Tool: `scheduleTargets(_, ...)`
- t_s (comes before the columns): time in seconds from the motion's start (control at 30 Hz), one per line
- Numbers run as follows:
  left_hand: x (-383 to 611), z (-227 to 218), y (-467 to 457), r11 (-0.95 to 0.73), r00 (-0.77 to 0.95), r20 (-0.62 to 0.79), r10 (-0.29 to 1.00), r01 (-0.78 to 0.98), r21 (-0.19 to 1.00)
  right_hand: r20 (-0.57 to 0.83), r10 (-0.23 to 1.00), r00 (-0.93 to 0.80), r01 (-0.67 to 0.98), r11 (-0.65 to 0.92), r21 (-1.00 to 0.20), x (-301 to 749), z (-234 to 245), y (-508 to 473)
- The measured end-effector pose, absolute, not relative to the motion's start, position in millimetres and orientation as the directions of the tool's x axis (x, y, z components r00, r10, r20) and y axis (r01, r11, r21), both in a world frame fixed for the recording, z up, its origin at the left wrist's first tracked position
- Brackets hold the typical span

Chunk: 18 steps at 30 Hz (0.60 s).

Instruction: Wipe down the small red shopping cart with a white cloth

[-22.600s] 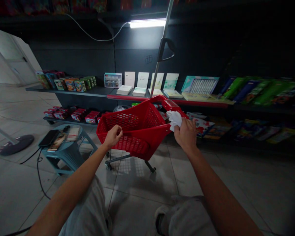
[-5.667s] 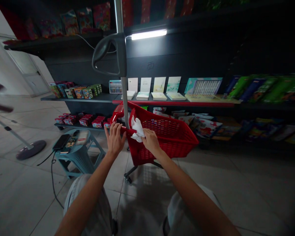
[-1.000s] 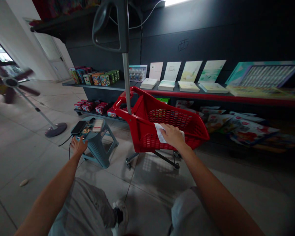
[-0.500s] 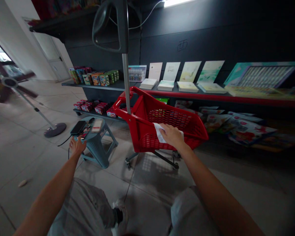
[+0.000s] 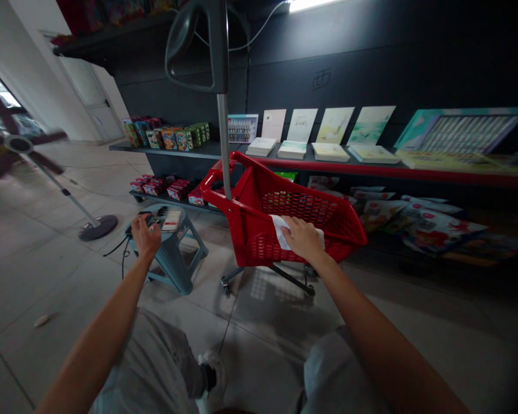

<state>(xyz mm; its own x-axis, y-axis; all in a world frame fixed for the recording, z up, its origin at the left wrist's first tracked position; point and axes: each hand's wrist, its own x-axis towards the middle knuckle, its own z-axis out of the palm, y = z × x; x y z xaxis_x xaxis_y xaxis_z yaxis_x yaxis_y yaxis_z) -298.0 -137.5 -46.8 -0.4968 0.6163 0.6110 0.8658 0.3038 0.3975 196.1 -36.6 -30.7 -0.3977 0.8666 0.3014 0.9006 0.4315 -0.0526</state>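
Observation:
My right hand point(image 5: 303, 237) lies over the near top rim of a red plastic shopping cart point(image 5: 259, 210), its fingers curled over a white cloth point(image 5: 280, 230) pressed against the rim. A grey post with a black loop handle point(image 5: 218, 52) rises in front of the cart's handle end. On the left, my left hand point(image 5: 147, 237) is over the near edge of a grey-blue plastic stool point(image 5: 172, 259), fingers apart. It partly hides a black device with a cable on the stool. Beside it lies a flat item with a blurred top point(image 5: 171, 220).
Behind the cart, a dark shelf holds small boxes point(image 5: 172, 138), upright cards point(image 5: 302, 126) and pen sets point(image 5: 242, 127). Bagged goods point(image 5: 440, 227) fill the lower shelf. A standing fan point(image 5: 19, 144) is on the left. My legs and shoe point(image 5: 211, 374) are below.
My left hand has moved up and right, farther over the stool, now covering part of the black device. My right hand stays on the cloth at the cart rim.

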Motion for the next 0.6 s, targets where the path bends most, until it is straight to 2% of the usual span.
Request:
scheduleTargets(0.07,-266.9,-29.1,-128.3,0.207,-0.405,0.658,0.635,0.910,0.360,0.306,0.865,-0.397,0.900,0.432,-0.054,195.6,-33.4,-37.8)
scheduleTargets(0.13,-231.6,-15.4,-119.3,0.027,-0.254,0.722,0.644,0.950,0.310,0.318,0.865,-0.389,0.903,0.426,-0.055,194.6,-34.7,-40.2)
scheduleTargets(0.23,-172.0,0.0,-106.6,-0.276,-0.003,0.823,0.568,0.942,0.194,0.342,0.857,-0.386,0.904,0.425,-0.046,193.7,-33.7,-44.7)
scheduleTargets(0.37,-87.2,13.2,-92.3,-0.509,0.299,0.780,0.550,0.860,0.030,0.340,0.837,-0.429,0.880,0.472,-0.051,196.3,-30.5,-46.7)
scheduleTargets(0.47,-34.6,15.1,-81.1,-0.572,0.433,0.698,0.571,0.819,-0.041,0.337,0.823,-0.457,0.858,0.508,-0.077,201.5,-30.9,-44.9)
scheduleTargets(0.6,3.0,4.9,-65.1,-0.460,0.359,0.630,0.689,0.888,-0.003,0.344,0.832,-0.436,0.863,0.494,-0.102,212.9,-34.0,-44.7)
